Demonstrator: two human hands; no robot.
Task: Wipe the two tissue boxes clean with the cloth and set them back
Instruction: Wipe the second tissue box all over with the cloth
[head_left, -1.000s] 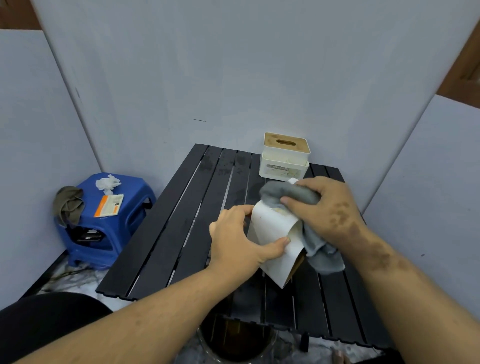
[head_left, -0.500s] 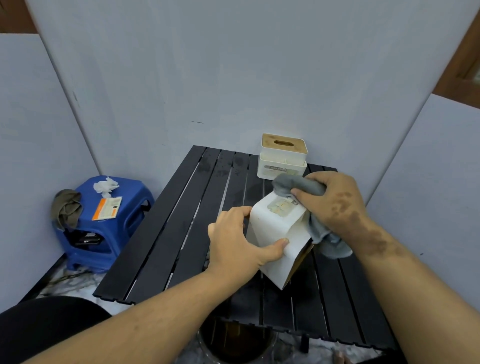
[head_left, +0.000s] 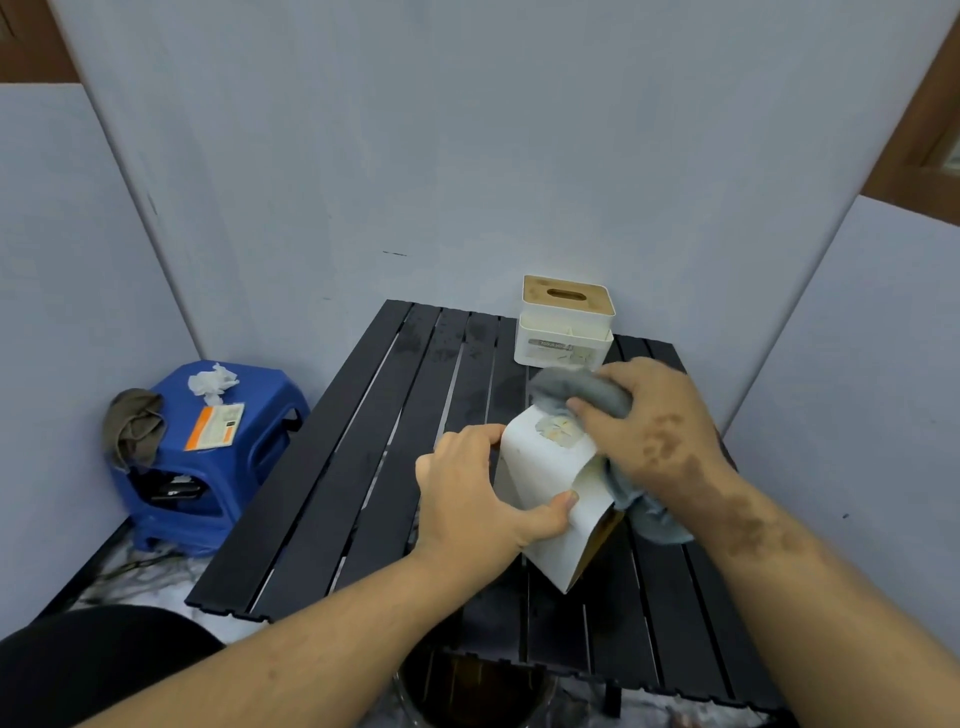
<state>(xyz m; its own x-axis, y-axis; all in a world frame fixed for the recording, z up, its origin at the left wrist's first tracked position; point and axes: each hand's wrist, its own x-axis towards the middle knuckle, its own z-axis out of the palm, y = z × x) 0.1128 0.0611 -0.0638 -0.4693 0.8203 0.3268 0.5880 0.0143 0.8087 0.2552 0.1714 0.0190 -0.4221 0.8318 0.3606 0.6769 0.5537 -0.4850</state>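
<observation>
My left hand (head_left: 480, 499) grips a white tissue box (head_left: 545, 483) tipped on its side above the black slatted table (head_left: 363, 467); its wooden lid faces down and right. A worn label shows on the box's upper face. My right hand (head_left: 654, 426) holds a grey cloth (head_left: 576, 389) bunched against the far top edge of that box, with the cloth's tail hanging down on the right. A second white tissue box (head_left: 563, 332) with a wooden slotted lid stands upright at the table's far edge.
A blue plastic stool (head_left: 208, 467) stands left of the table, carrying a crumpled tissue (head_left: 210, 382), an orange-and-white packet (head_left: 215, 426) and an olive rag (head_left: 132, 426). Grey panels wall in the table on three sides. A dark round bin (head_left: 478, 691) sits below the table's near edge.
My right hand has slid the cloth from the box's side up toward its far top edge, uncovering the worn label. My left hand keeps the same hold on the box.
</observation>
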